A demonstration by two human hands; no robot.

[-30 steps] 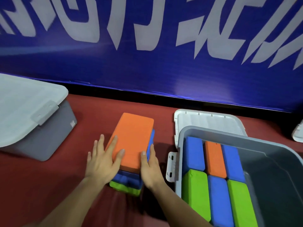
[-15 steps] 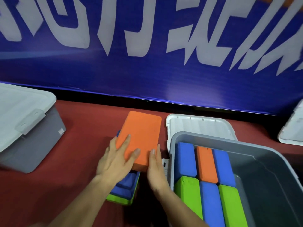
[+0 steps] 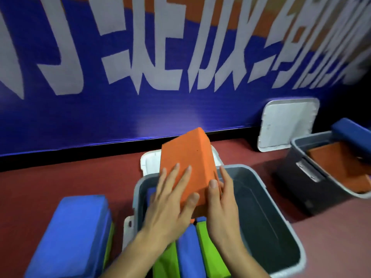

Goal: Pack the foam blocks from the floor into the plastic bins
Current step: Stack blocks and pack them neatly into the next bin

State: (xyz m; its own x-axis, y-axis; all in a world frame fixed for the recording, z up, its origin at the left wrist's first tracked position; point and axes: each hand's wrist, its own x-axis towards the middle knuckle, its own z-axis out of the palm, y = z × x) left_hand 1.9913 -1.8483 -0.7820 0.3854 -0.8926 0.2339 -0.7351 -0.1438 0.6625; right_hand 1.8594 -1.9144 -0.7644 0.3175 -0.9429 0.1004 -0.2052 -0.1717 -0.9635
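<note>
Block between left and right fingers

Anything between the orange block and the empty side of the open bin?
Nothing visible. The left hand and right hand hold the orange foam block over the grey bin; its right half is bare, packed blocks fill only the left.

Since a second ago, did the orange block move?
Yes. The orange block left the stack and went right: the left hand and right hand now hold it tilted over the grey bin.
</note>
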